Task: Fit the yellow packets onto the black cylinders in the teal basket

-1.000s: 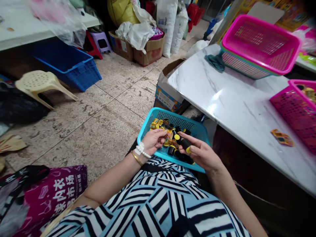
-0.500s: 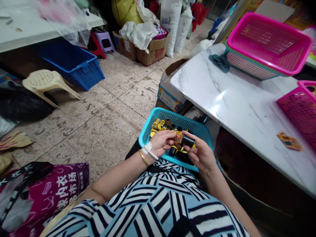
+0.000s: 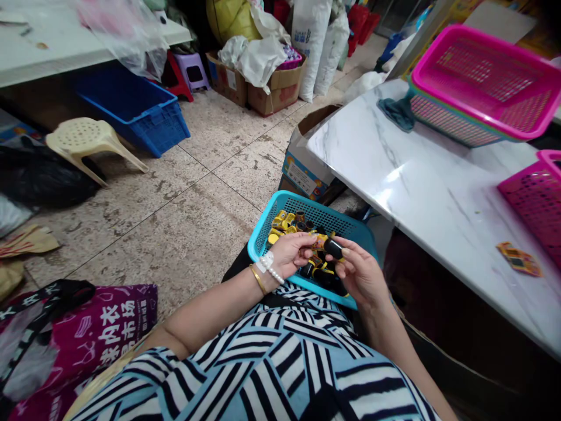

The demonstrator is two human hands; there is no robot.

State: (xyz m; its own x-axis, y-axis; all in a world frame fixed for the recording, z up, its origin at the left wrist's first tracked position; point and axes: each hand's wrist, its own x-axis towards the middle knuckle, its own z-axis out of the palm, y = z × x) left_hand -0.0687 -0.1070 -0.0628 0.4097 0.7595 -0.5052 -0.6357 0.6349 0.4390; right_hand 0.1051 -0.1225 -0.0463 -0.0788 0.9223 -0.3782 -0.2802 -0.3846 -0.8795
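My left hand (image 3: 293, 252), with a pearl bracelet and a gold bangle at the wrist, is closed on a small yellow-orange printed wrapper (image 3: 318, 241). Between the thumb and fingers of my right hand (image 3: 363, 270) is a short black cylinder (image 3: 333, 248). Its left end meets the wrapper; whether it sits inside cannot be made out. Both hands are over a turquoise plastic basket (image 3: 258, 228) at my lap. Several small yellow and black cylindrical pieces (image 3: 280, 219) lie in it, partly hidden by my hands.
A marble-patterned table (image 3: 363, 158) at right bears stacked baskets (image 3: 482, 88), a dark cloth (image 3: 397, 113), a pink basket (image 3: 532, 196) and printed wrappers (image 3: 519, 259). A cardboard box (image 3: 307, 164) stands beyond my basket. At left are a cream stool (image 3: 83, 137), a blue crate (image 3: 144, 126) and a purple bag (image 3: 109, 327).
The black cylinder has tilted and its left end has come against the wrapper. My right-hand fingers have shifted to its right end. The view has moved slightly.
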